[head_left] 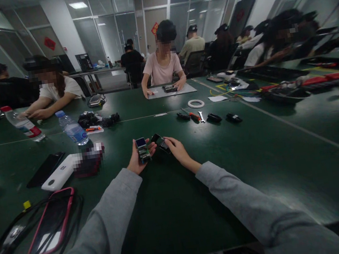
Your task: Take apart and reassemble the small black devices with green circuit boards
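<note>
In my left hand (135,159) lies a small green circuit board with a screen (142,149), its display at the upper end. The fingers curl around its edges from beneath. My right hand (177,149) pinches a black plastic casing (161,143) by its right side, tilted and close to the board but apart from it. The casing looks like a shell with an opening; its finer details are too small to make out. Both hands are held above the green table (168,211), near its middle.
On the left are a pink-edged phone (52,223) with black cables, a white power bank (61,172), a dark phone (45,169) and two water bottles (73,128). Ahead lie a white tape roll (195,104), a wrench (201,117), a screwdriver (193,116) and black parts (214,117). A person (162,67) sits opposite.
</note>
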A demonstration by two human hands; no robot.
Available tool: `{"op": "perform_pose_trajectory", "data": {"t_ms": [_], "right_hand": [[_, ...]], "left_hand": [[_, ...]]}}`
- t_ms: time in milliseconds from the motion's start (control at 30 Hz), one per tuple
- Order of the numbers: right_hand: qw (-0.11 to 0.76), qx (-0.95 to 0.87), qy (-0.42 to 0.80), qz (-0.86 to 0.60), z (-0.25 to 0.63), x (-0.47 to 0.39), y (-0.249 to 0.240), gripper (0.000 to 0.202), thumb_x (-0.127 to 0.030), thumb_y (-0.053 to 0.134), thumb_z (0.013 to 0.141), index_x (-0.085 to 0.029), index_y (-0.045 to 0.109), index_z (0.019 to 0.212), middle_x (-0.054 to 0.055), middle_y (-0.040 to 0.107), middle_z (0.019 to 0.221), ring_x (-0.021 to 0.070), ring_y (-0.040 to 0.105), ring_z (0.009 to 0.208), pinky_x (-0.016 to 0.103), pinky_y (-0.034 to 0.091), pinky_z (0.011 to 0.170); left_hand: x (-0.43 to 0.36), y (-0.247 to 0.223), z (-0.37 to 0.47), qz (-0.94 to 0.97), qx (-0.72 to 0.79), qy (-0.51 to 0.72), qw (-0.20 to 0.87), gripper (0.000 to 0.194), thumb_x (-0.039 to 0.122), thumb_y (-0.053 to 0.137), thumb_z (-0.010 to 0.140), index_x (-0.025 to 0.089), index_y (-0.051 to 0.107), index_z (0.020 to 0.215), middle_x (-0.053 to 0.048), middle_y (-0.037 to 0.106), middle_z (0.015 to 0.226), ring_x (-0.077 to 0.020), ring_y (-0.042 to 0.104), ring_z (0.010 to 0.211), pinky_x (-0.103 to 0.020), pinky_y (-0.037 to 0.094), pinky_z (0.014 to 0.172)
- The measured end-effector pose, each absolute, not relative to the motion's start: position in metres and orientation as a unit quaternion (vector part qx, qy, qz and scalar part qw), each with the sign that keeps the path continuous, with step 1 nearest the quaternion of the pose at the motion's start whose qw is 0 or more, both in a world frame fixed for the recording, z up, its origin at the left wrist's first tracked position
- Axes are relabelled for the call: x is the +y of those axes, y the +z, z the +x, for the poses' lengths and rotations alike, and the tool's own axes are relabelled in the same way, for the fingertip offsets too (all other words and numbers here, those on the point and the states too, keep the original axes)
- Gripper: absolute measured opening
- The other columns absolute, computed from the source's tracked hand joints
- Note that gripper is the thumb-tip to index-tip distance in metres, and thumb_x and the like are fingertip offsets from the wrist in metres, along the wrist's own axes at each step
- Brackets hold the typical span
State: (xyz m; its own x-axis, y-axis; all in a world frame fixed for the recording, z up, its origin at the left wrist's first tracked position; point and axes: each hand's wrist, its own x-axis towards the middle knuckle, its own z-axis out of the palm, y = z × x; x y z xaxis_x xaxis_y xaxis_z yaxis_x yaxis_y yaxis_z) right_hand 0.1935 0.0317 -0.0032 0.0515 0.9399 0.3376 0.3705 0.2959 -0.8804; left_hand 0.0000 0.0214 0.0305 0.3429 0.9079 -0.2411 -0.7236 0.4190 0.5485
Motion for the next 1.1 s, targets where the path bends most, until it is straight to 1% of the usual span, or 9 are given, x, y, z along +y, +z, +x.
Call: {"op": "perform_pose_trajectory", "data": {"t_ms": [100,300,367,433,533,667,733,933,1100], "right_hand": [[0.492,-0.632,0.264,-0.538,0.196,0.035,-0.005,0.042,-0.050,0.047,0.086,-0.020,0.064,0.110,0.007,0.062,0.100,0.0205,0.054,0.093,0.038,0.043,0.089],[0.494,-0.623,0.210,-0.569,0.205,0.040,0.001,0.036,-0.046,0.045,0.088,-0.019,0.068,0.096,0.009,0.061,0.096,0.0266,0.045,0.103,0.048,0.032,0.096],[0.510,-0.617,0.178,-0.572,0.205,0.037,0.008,0.036,-0.046,0.045,0.088,-0.019,0.064,0.103,0.009,0.058,0.103,0.0278,0.041,0.107,0.050,0.029,0.098],[0.517,-0.643,0.133,-0.549,0.200,0.030,0.018,0.037,-0.047,0.048,0.088,-0.022,0.060,0.113,0.008,0.054,0.112,0.0273,0.037,0.111,0.048,0.027,0.099],[0.471,-0.728,0.073,-0.493,0.187,0.018,0.031,0.034,-0.046,0.057,0.085,-0.029,0.059,0.114,0.006,0.050,0.115,0.0266,0.037,0.113,0.045,0.030,0.097],[0.412,-0.769,0.047,-0.486,0.173,0.011,0.037,0.019,-0.039,0.064,0.082,-0.029,0.065,0.098,0.005,0.051,0.107,0.0265,0.039,0.109,0.044,0.033,0.089],[0.414,-0.762,0.059,-0.494,0.173,0.012,0.037,0.013,-0.037,0.061,0.085,-0.028,0.067,0.091,0.005,0.052,0.102,0.0253,0.041,0.106,0.043,0.034,0.088],[0.477,-0.714,0.150,-0.489,0.180,0.020,0.048,0.021,-0.041,0.059,0.084,-0.021,0.067,0.085,0.005,0.058,0.092,0.0218,0.048,0.096,0.038,0.037,0.086],[0.541,-0.617,0.381,-0.425,0.165,0.017,0.059,0.029,-0.044,0.062,0.079,-0.015,0.062,0.086,0.004,0.061,0.084,0.0152,0.055,0.077,0.027,0.043,0.070]], "left_hand": [[0.021,0.030,0.001,0.185,0.256,0.505,0.803,0.062,0.060,0.039,0.083,0.011,0.055,0.117,-0.017,0.065,0.103,-0.0241,0.064,0.098,-0.034,0.053,0.079],[0.021,0.028,0.001,0.222,0.254,0.498,0.799,0.064,0.062,0.039,0.082,0.011,0.055,0.117,-0.018,0.064,0.108,-0.0255,0.062,0.102,-0.036,0.052,0.081],[0.020,0.028,0.001,0.235,0.257,0.494,0.797,0.065,0.062,0.039,0.081,0.011,0.054,0.118,-0.019,0.064,0.109,-0.0255,0.062,0.102,-0.036,0.052,0.082],[0.020,0.028,0.001,0.246,0.261,0.489,0.795,0.065,0.062,0.039,0.081,0.011,0.054,0.119,-0.019,0.064,0.109,-0.0248,0.063,0.100,-0.036,0.051,0.083],[0.020,0.028,0.002,0.257,0.269,0.482,0.794,0.065,0.063,0.039,0.081,0.012,0.054,0.119,-0.017,0.066,0.105,-0.0231,0.064,0.095,-0.036,0.051,0.083],[0.020,0.027,0.004,0.268,0.273,0.477,0.791,0.064,0.063,0.039,0.081,0.012,0.056,0.117,-0.015,0.068,0.101,-0.0220,0.065,0.092,-0.036,0.050,0.084],[0.020,0.028,0.005,0.275,0.280,0.472,0.789,0.064,0.063,0.039,0.081,0.012,0.057,0.116,-0.015,0.068,0.100,-0.0219,0.065,0.092,-0.036,0.050,0.085],[0.020,0.027,0.004,0.290,0.302,0.468,0.778,0.065,0.065,0.039,0.080,0.014,0.057,0.116,-0.015,0.066,0.107,-0.0220,0.066,0.091,-0.034,0.051,0.081],[0.022,0.021,0.002,0.298,0.329,0.463,0.767,0.067,0.069,0.040,0.076,0.014,0.061,0.109,-0.014,0.068,0.101,-0.0215,0.066,0.085,-0.030,0.053,0.071]]}}
